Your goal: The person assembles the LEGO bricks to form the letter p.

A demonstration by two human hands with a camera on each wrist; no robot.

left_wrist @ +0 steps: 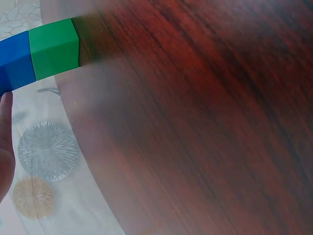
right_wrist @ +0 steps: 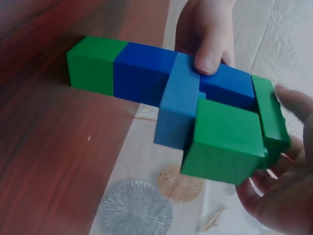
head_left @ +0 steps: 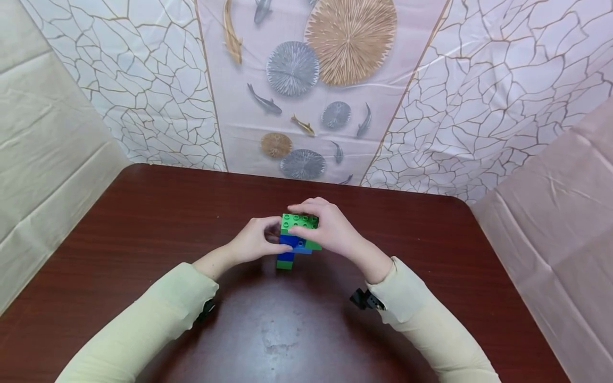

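Note:
A toy building-block stack stands upright on the table. Its foot is a green block (right_wrist: 93,66), followed by a dark blue block (right_wrist: 144,73) and a light blue flat block (right_wrist: 178,105). Above sit another dark blue block (right_wrist: 229,87) and, beside it, a second green block (right_wrist: 225,139). A studded green top block (head_left: 294,219) spans both. My left hand (head_left: 251,242) grips the upper dark blue block from the left, thumb in front. From the right, my right hand (head_left: 335,229) holds the top block between thumb and fingers; some fingertips are hidden behind it.
The dark brown table (head_left: 143,223) has a glossy surface with a bright reflection near the front. Behind it hangs a patterned cloth (head_left: 249,133), and plain pale cloth (head_left: 551,223) borders the right side. Dark wrist devices (head_left: 366,299) show below the sleeves.

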